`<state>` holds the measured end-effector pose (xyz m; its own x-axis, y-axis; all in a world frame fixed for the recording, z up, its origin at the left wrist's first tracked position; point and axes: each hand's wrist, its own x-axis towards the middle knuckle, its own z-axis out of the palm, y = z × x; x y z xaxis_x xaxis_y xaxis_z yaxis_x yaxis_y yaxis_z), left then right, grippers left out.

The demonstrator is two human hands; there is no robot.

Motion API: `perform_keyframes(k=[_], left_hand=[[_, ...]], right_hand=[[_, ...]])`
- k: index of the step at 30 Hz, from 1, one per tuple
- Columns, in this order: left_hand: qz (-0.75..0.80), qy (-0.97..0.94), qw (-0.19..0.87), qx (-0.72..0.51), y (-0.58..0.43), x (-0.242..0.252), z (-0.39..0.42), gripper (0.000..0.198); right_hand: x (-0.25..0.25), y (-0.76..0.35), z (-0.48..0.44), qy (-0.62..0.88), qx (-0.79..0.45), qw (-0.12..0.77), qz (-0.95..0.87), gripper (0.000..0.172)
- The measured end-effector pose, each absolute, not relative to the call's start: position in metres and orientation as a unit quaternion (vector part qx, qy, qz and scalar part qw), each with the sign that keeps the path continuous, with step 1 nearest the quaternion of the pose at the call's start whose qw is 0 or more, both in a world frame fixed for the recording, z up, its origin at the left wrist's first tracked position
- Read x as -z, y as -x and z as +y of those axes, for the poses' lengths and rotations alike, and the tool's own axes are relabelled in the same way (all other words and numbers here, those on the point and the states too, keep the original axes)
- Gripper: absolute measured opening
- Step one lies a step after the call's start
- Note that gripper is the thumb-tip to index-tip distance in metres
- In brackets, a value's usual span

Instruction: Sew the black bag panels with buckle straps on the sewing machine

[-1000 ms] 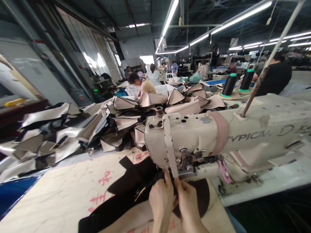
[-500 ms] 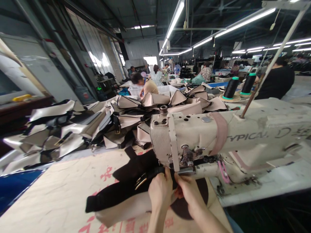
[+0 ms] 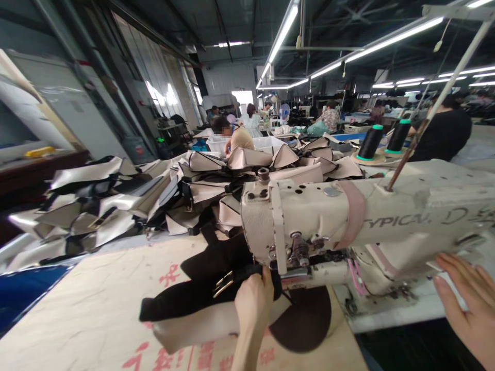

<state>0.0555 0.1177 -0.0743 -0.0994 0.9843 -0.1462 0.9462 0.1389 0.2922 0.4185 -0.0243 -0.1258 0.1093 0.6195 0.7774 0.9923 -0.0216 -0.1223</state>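
Note:
A black-and-beige bag piece [image 3: 185, 304] lies under the head of the sewing machine [image 3: 301, 216], with a gold buckle [image 3: 223, 283] on its black strap. My left hand [image 3: 254, 296] pinches the black edge of the piece just left of the needle area. A rounded dark brown flap [image 3: 303, 319] spreads out to the right of that hand. Over at the machine's right side, my right hand [image 3: 466, 301] has its fingers stretched out, over or against a pale lever; whether it presses the lever I cannot tell. The needle itself is hidden.
A heap of similar beige and black pieces [image 3: 201, 190] covers the table behind the machine. Two black thread cones [image 3: 370, 142] stand at the back right, near a slanted metal pole [image 3: 436, 108]. A board with red lettering [image 3: 100, 309] lies under the work. Several people work farther back.
My right hand has let go of the bag piece and moved right to the machine's side, its fingers now spread. The left hand stays at the same spot on the piece.

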Motion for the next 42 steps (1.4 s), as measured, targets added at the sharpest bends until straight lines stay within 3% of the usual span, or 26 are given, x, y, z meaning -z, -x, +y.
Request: perform_keyframes(k=[7, 16, 42], left_hand=[[0.736, -0.662, 0.139, -0.037, -0.057, 0.071, 0.112, 0.041], [0.734, -0.667, 0.125, -0.033, -0.057, 0.076, 0.114, 0.046], [0.689, -0.712, 0.125, -0.047, -0.047, 0.077, 0.147, 0.029]], right_hand=[[0.182, -0.406, -0.029, 0.655, 0.301, 0.343, -0.602, 0.047], [0.119, -0.414, -0.026, 0.677, 0.289, 0.326, -0.592, 0.040], [0.135, -0.413, -0.025, 0.679, 0.300, 0.319, -0.589, 0.046]])
